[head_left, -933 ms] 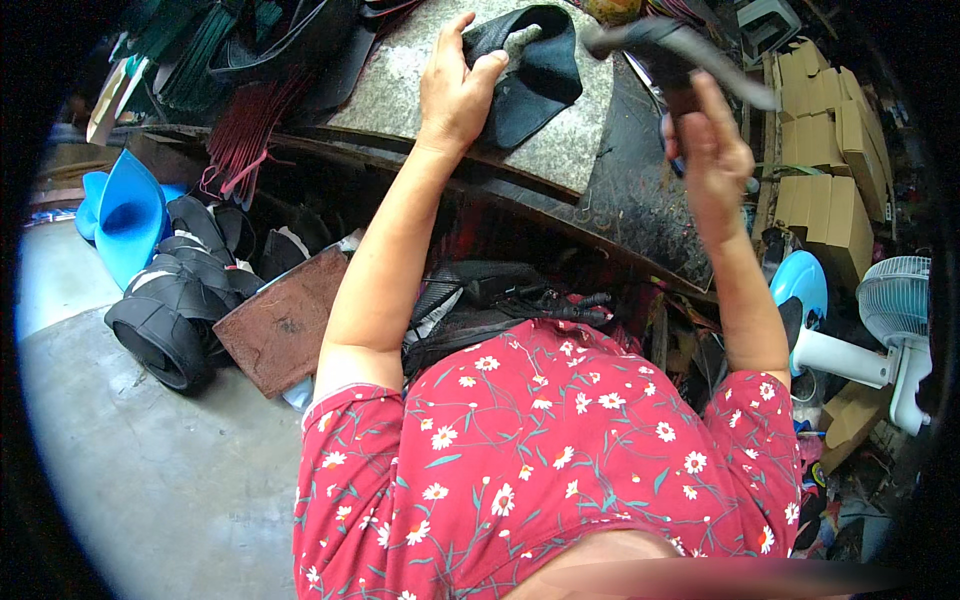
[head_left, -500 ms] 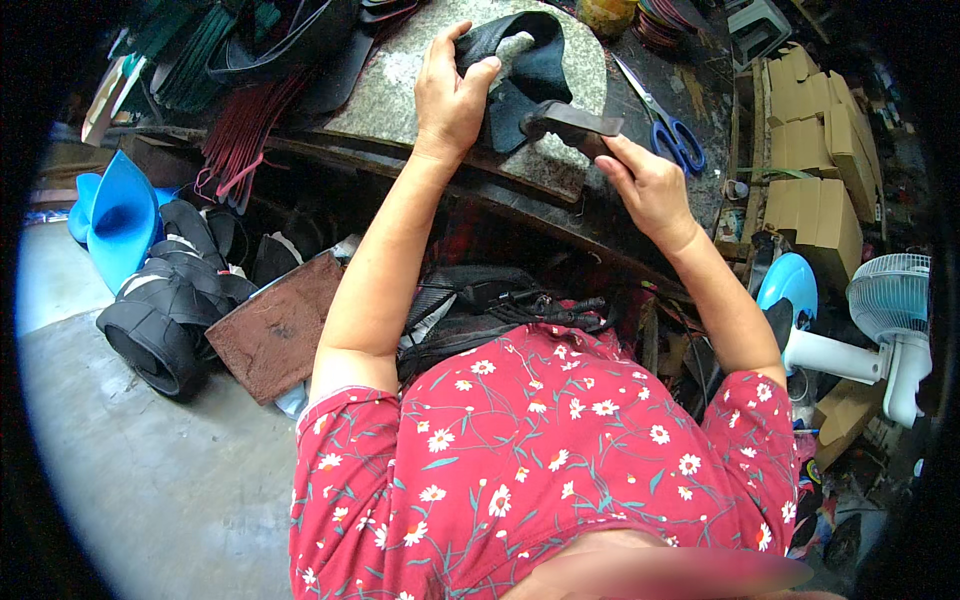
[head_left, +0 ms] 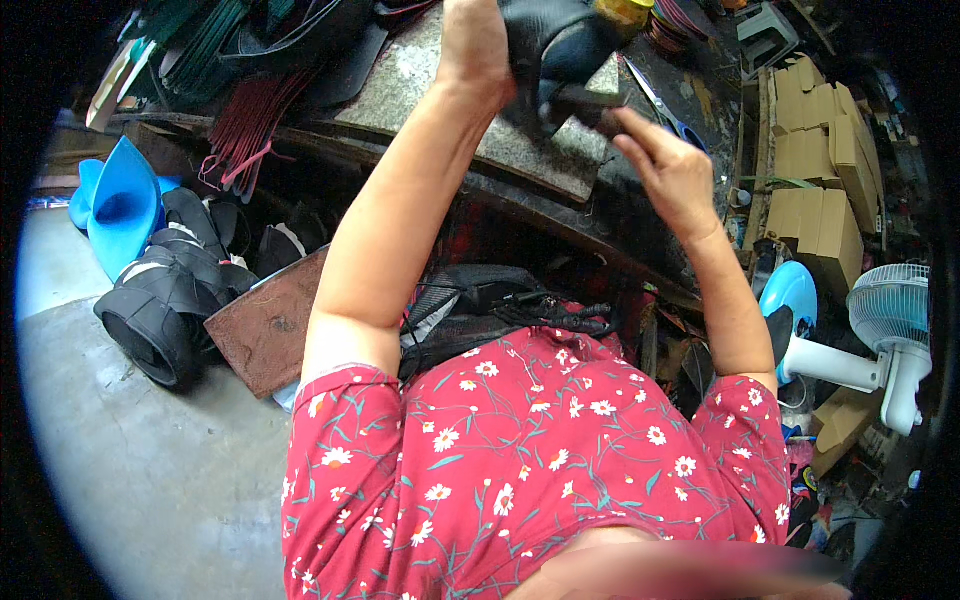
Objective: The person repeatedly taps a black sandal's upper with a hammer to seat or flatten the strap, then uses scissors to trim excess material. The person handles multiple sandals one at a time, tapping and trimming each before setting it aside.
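Observation:
My left hand [head_left: 474,45] is at the top edge of the view against a curved black piece that looks like a shoe upper [head_left: 582,42]. Its fingers are mostly out of sight, but the piece is raised and tilted beside the palm. In my right hand [head_left: 672,178] is a dark hammer [head_left: 592,98], gripped by the handle with thumb and forefinger. The hammer's head is blurred and lies against or just in front of the black piece's lower edge; whether they touch, I cannot tell. Below both is a speckled stone slab [head_left: 555,160] on the workbench.
Blue-handled scissors [head_left: 690,135] lie right of the slab. Bundles of dark red straps [head_left: 245,130] hang over the bench's left edge. Black shoe parts [head_left: 160,315] and a brown board [head_left: 270,325] are at lower left. Cardboard boxes [head_left: 815,220] and a fan [head_left: 890,310] stand at right.
My left hand has moved up and turned, tilting the black shoe upper over so its smooth outer side shows. My right hand has shifted slightly right and down with the hammer.

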{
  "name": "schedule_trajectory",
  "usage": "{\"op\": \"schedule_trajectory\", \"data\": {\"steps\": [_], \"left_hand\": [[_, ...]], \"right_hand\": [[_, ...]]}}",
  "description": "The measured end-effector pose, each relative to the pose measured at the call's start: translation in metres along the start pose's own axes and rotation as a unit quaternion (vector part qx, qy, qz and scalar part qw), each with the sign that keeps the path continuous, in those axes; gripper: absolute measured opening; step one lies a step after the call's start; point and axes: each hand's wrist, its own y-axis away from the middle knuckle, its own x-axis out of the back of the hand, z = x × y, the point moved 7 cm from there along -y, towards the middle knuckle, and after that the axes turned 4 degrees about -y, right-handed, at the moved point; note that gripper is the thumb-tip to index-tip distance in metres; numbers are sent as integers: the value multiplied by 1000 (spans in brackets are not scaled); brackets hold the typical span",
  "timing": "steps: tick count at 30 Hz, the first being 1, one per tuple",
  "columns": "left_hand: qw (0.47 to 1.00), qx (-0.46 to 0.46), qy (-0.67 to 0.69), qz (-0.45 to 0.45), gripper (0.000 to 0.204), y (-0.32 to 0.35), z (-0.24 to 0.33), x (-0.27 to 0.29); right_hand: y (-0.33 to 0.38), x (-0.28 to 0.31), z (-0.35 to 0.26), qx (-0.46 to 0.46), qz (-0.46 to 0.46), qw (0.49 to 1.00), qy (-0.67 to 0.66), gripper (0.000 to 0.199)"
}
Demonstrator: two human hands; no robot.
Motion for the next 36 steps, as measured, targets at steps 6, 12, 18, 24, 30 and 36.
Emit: {"op": "schedule_trajectory", "data": {"steps": [6,12,18,24,30,36], "left_hand": [[888,-206,-406,69,34,2,8,25],[922,-127,-308,196,16,23,-16,82],[878,-157,-397,215,10,30,-17,74],[857,-180,-442,196,15,32,-20,66],[849,-197,-455,183,18,31,-24,68],[931,-85,-349,66,36,27,-13,58]], "right_hand": [[-23,44,24,-52,37,998,-28,35],[-21,50,1,-69,144,909,-385,35],[-24,36,-8,-39,14,992,-121,36],[-18,19,-22,-14,-44,998,-32,35],[-23,47,-17,-32,87,971,-221,37],[-6,3,-27,60,-1,998,-16,37]]}}
